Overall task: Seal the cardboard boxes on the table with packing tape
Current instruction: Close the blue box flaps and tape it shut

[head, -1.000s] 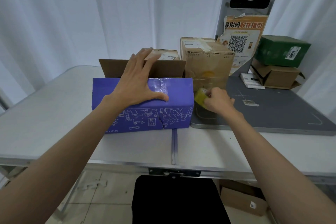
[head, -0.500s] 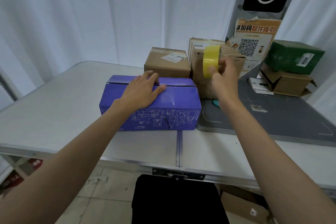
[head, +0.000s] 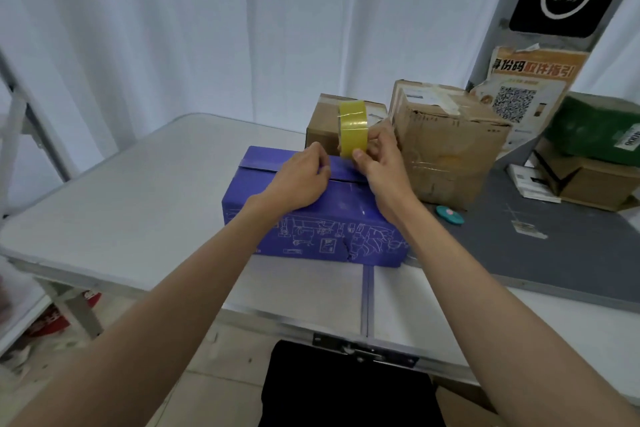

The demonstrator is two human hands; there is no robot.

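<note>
Table (head: 131, 204): white folding top that carries every box, stretching out beneath both forearms.
Purple box (head: 311, 218): directly under both hands, flaps folded down, the centre seam open with no fresh strip across it that I can see.
Brown boxes (head: 446, 149): just beyond the right hand; the nearer one appears to carry tape already, though whether it needs more is hard to judge.
Progress: early, I'd say; the purple box is closed but not yet sealed.
Tape roll (head: 353, 130): yellow, upright on edge, its lower rim at the box's top near the seam.
Right hand (head: 379, 158): fingers and thumb curled around the roll, steadying it from the near side.
Left hand (head: 299, 175): knuckles up on the lid beside the roll, fingertips bent at the seam; whether they pinch the tape's free end I cannot tell.
</note>
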